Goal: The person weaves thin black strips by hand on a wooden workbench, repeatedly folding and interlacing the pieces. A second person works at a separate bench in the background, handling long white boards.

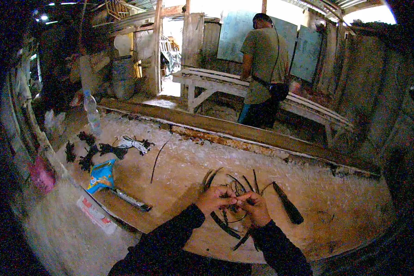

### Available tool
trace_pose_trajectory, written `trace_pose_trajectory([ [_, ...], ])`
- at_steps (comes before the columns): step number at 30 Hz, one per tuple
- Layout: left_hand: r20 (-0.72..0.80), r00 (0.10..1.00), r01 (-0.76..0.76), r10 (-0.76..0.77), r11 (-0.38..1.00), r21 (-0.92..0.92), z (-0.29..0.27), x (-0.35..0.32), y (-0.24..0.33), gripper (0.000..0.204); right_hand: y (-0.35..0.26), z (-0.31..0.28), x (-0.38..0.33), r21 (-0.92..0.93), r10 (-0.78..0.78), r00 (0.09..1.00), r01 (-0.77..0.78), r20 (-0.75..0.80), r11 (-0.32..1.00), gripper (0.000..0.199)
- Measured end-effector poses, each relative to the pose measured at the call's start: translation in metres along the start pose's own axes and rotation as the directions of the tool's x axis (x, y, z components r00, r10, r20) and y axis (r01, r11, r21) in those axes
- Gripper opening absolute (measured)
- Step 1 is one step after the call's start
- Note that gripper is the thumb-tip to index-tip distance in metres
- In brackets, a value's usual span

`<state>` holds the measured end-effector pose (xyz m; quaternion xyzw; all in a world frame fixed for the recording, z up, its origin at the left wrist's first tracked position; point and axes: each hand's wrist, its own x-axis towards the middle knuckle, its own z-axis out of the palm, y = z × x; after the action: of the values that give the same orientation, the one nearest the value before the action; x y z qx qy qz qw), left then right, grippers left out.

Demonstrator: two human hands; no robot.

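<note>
Over the worn tabletop [184, 161], my left hand [215, 200] and my right hand [255, 208] meet with thumbs and fingertips pinched together. Between them is a looped, thin dark cord [237, 186]; its exact kind is too small to make out. Around and beneath both hands lie several dark, curved strips [224, 225], some sticking out past the fingers. Just right of my right hand rests a dark tapered object [289, 204], thick at the near end and thin at the far end.
At the table's left are dark bundles [88, 156], a white cord bundle [134, 143], a blue packet [101, 175], a rod-like object [131, 199] and a plastic bottle [92, 114]. A single dark strand [158, 163] lies mid-table. Beyond, a person [264, 64] stands by a long bench [216, 79].
</note>
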<state>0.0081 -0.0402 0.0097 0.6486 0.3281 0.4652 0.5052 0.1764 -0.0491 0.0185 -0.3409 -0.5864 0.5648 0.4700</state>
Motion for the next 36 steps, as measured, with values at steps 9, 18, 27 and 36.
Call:
trace_pose_trajectory([
  [9,-0.104,0.982,0.125,-0.155,0.960,-0.250,0.002,0.001,-0.004,0.007,-0.015,0.009,-0.004,0.052,0.062,0.998,-0.060,-0.021,0.997,0.007],
  [18,-0.067,0.998,-0.031,0.016,0.973,-0.227,-0.001,0.008,-0.013,0.009,-0.013,0.016,-0.006,0.100,-0.075,0.993,0.083,-0.088,0.992,0.017],
  [27,0.078,0.997,0.023,-0.014,0.992,-0.121,0.002,0.001,0.003,0.030,-0.002,0.014,-0.002,0.218,-0.074,0.994,0.091,-0.085,0.972,0.020],
  [36,0.029,0.989,-0.149,0.146,0.984,0.098,0.001,0.003,-0.002,0.014,-0.003,0.017,-0.004,0.020,-0.215,0.968,0.219,-0.132,0.975,0.022],
])
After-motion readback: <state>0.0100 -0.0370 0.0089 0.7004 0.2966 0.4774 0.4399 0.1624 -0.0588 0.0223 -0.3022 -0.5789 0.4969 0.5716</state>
